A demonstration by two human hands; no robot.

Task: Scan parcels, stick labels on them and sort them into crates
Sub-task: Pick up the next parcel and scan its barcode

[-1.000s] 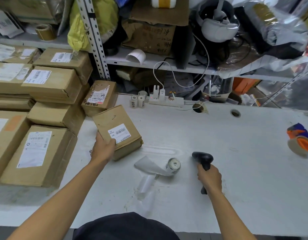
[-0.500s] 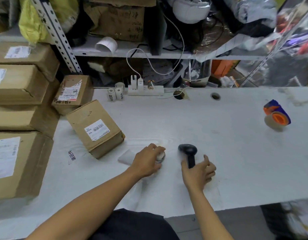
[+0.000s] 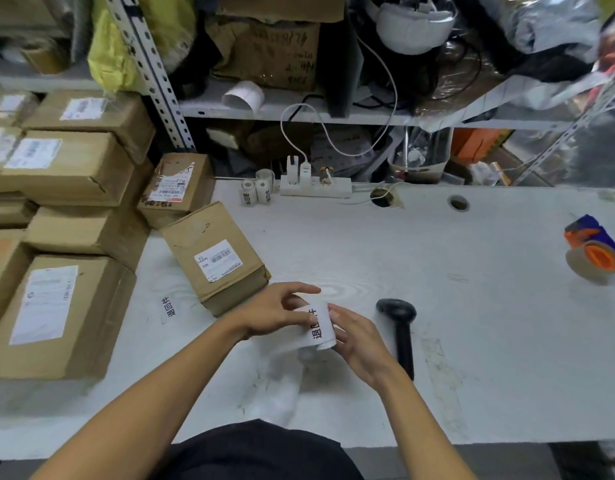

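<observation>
A small cardboard parcel (image 3: 216, 258) with a white barcode label lies on the white table (image 3: 437, 306), just beyond my hands. Both hands hold a white label roll (image 3: 319, 329) printed with black characters, low over the table. My left hand (image 3: 281, 311) pinches it from the left, my right hand (image 3: 354, 336) grips it from the right. Its loose backing strip trails toward me. The black barcode scanner (image 3: 401, 327) lies on the table just right of my right hand, touched by neither hand.
Stacked cardboard parcels (image 3: 60, 209) fill the table's left side. Another small parcel (image 3: 176, 188), spare label rolls (image 3: 259, 190) and a power strip (image 3: 314, 185) sit at the back. A tape dispenser (image 3: 595, 251) rests at the right. One stuck label (image 3: 169, 306) lies on the table.
My left hand left the parcel and took the label roll. My right hand let go of the scanner, which now lies on the table, and joined the left on the roll.
</observation>
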